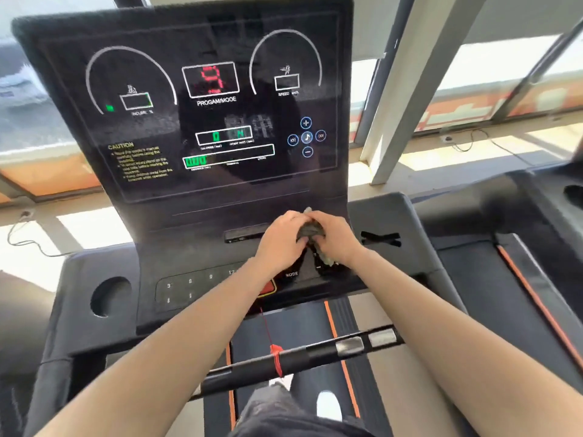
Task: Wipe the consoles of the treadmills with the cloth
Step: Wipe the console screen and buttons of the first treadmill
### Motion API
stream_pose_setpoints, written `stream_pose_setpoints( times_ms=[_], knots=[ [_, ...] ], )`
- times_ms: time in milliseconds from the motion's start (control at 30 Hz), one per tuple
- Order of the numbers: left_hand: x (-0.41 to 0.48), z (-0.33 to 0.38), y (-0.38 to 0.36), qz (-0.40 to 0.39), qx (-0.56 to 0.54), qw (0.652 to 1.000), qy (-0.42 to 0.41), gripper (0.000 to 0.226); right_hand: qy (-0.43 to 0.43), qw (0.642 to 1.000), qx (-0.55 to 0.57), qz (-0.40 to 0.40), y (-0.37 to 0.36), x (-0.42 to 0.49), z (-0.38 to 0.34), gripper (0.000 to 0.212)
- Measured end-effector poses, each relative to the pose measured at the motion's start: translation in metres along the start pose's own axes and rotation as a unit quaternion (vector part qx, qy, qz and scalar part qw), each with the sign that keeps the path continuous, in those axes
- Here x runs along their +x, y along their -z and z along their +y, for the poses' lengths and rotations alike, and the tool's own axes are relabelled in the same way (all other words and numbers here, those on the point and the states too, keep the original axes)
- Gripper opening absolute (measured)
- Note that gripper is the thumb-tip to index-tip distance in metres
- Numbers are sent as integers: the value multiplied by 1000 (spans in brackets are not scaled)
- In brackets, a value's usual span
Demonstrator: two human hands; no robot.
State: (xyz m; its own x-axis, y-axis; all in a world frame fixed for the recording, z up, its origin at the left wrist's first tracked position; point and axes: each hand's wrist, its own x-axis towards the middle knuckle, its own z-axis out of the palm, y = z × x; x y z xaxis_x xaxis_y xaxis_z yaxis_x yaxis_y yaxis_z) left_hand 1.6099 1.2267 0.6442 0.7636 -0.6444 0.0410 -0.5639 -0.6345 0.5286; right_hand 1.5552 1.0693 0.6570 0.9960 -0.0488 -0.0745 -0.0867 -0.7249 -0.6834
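Observation:
A black treadmill console [195,121] fills the upper middle of the head view, its display lit with a red digit and green readouts. Below it lies the button panel [189,288] with numbered keys and a MODE key. A small dark grey cloth [310,230] is bunched between both hands just above the panel's right part. My left hand [280,241] grips the cloth from the left. My right hand [339,238] grips it from the right, and a pale end of the cloth hangs below that hand.
A black handlebar [299,357] with metal sensor pads crosses in front of me, a red safety cord tied to it. Cup holes sit in the left tray [108,296]. A second treadmill [520,247] stands on the right. Windows and white beams lie behind.

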Motion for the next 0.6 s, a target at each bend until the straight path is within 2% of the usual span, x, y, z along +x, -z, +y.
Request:
stream_pose_setpoints(
  times_ms=[133,267,367,433,500,600],
  knots=[
    [22,5,-3,-48,45,996,-53,31,-57,996,-65,24,19,-9,11,36],
    [31,28,-16,-69,11,994,-89,20,-88,981,-114,132,17,-41,23,24],
    [33,40,-21,-35,28,988,-147,14,-94,964,-125,215,9,-64,33,22],
    [35,37,-19,-7,66,984,-165,13,-96,964,-135,207,5,-64,38,33],
    [36,24,-14,9,98,982,-162,14,-92,976,-125,155,2,-52,38,43],
    [36,-4,-9,48,133,978,-154,14,-54,987,-120,94,-6,-28,36,46]
  ],
)
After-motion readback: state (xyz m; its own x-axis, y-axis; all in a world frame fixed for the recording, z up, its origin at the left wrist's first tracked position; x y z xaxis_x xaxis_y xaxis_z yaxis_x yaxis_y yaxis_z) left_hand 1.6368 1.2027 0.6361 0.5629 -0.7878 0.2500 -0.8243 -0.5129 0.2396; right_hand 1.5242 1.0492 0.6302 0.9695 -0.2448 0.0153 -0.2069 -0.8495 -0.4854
